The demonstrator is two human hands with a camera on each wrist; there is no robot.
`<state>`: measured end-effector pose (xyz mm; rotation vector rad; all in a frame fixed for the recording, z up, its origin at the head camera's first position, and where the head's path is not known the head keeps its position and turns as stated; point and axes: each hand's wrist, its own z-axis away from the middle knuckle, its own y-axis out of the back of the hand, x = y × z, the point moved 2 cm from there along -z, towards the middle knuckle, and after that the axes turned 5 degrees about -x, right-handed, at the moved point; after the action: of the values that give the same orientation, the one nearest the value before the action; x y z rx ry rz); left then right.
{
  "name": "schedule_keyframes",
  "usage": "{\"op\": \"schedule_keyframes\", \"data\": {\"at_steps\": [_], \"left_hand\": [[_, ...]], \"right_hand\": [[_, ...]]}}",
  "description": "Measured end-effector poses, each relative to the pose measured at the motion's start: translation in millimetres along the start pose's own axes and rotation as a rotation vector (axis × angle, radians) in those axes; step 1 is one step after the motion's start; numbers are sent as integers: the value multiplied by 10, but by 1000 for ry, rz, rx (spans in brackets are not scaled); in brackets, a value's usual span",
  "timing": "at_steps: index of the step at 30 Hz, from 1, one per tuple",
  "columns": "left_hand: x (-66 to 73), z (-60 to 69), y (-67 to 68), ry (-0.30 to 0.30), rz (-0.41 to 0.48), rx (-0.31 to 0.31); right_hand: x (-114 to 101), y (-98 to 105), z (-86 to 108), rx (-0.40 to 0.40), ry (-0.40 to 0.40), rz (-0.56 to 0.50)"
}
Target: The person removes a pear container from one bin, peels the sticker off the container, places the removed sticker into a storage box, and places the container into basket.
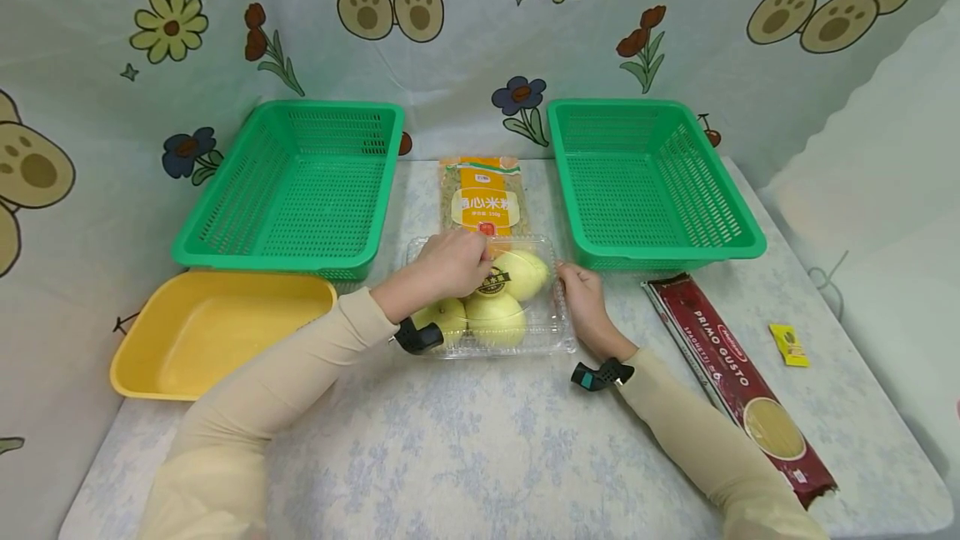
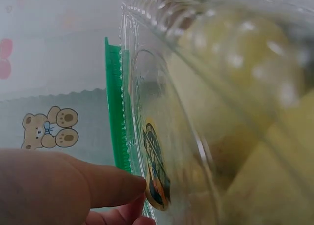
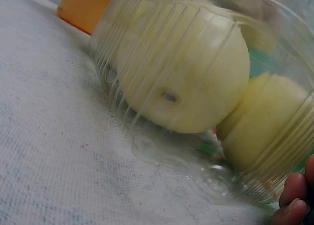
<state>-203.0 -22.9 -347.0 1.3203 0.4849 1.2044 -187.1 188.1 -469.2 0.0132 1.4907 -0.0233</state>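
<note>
A clear plastic clamshell box [image 1: 536, 336] holds several round, pale yellow-green fruits [image 1: 497, 321] under a lid with a dark label [image 3: 169, 95]. My left hand [image 1: 455, 263] reaches across the lid; its thumb and fingers [image 2: 117, 185] pinch the box near its rim, beside the oval label [image 2: 156, 166]. At the box's right side, my right hand [image 1: 587, 307] grips the edge with curled fingers. Only its fingertips [image 3: 294, 188] show in the right wrist view. Just behind the box lies an orange-labelled bag of pasta [image 1: 486, 198], its lower end hidden.
Two green baskets [image 1: 300, 263] [image 1: 667, 255] stand at the back left and back right. A yellow basin [image 1: 217, 332] sits by the left forearm. Right of the right forearm lie a dark red spaghetti packet [image 1: 731, 373] and a small yellow sachet [image 1: 788, 345]. A printed cloth [image 1: 465, 73] hangs behind.
</note>
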Motion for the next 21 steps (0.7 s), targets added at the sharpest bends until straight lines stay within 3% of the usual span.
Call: {"op": "schedule_keyframes", "data": {"at_steps": [12, 21], "left_hand": [[12, 13, -15, -54, 41, 24], [39, 37, 21, 9, -12, 19]], "right_hand": [[4, -2, 1, -5, 14, -14], [-8, -8, 10, -14, 18, -9]]}}
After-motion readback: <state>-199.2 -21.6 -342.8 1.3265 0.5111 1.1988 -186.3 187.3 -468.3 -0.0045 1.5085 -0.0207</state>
